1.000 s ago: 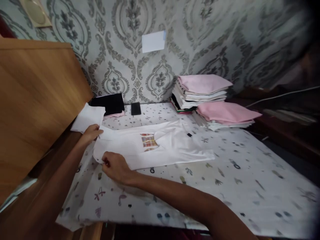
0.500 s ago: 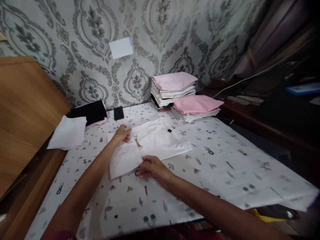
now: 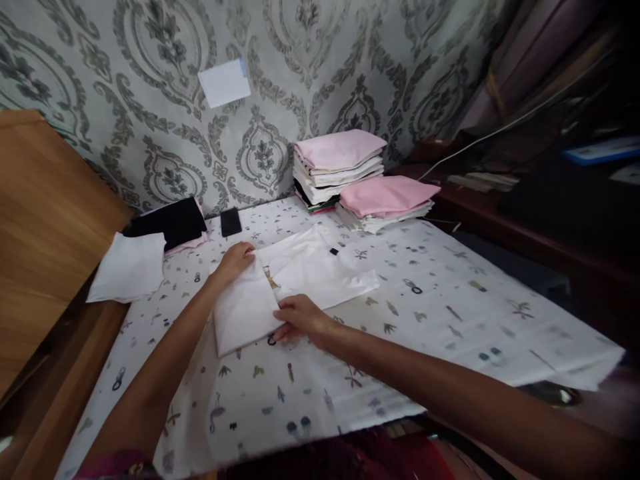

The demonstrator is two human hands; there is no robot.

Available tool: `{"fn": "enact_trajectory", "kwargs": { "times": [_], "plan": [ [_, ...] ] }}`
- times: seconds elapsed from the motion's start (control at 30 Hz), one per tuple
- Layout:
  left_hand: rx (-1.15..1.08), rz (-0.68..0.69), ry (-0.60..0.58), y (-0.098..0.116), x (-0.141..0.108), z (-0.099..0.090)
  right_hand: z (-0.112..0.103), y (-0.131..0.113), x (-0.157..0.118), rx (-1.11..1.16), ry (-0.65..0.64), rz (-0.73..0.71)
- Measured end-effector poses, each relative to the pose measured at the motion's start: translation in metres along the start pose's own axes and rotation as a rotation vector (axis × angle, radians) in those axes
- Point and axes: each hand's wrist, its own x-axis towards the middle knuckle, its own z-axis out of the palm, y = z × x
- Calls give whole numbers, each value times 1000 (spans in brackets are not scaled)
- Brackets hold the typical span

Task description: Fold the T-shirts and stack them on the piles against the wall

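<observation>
A white T-shirt [image 3: 245, 310], partly folded, lies flat on the printed tablecloth. Its lower part is turned up over the body, leaving a bit of printed design beside the folded edge and a small black label near the collar. My left hand [image 3: 235, 260] is closed on the far end of that folded edge, fingertips partly hidden. At the near end, my right hand [image 3: 300, 319] pinches the cloth between thumb and fingers.
Folded clothes with pink on top stand in a tall stack [image 3: 340, 163] and a lower stack [image 3: 385, 203]. To the left lie a black folded garment [image 3: 173, 223], a white cloth [image 3: 129, 268] and a dark phone-like object [image 3: 231, 222]. A wooden panel [image 3: 55, 233] borders the left side.
My right hand has closed its thumb and fingers on the near end of the fold. My left hand has tightened at the far end. The camera view has shifted slightly.
</observation>
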Motion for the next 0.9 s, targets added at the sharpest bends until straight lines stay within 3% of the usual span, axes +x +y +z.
{"fn": "enact_trajectory", "kwargs": {
  "times": [0.17, 0.33, 0.5, 0.63, 0.7, 0.77, 0.83, 0.9],
  "plan": [
    [87, 19, 30, -2, 7, 7, -3, 5, 5, -151, 100, -191],
    [138, 41, 101, -1, -4, 2, -15, -4, -2, -511, 96, -188],
    [158, 148, 151, 1, -64, -3, -21, -31, 3, -984, 256, -493],
    [161, 229, 30, 5, -121, 13, -6, -56, 46, -1192, 248, -694],
    [157, 261, -8, 4, -132, 16, 4, -68, 76, -1281, 304, -631],
    [150, 254, 36, -3, -127, 8, 13, -78, 104, -1319, 363, -469],
    [161, 158, 119, -17, -111, -7, 18, -86, 125, -1316, 388, -347],
    [194, 8, 175, -34, -90, -22, 19, -89, 138, -1304, 398, -320]
  ]
}}
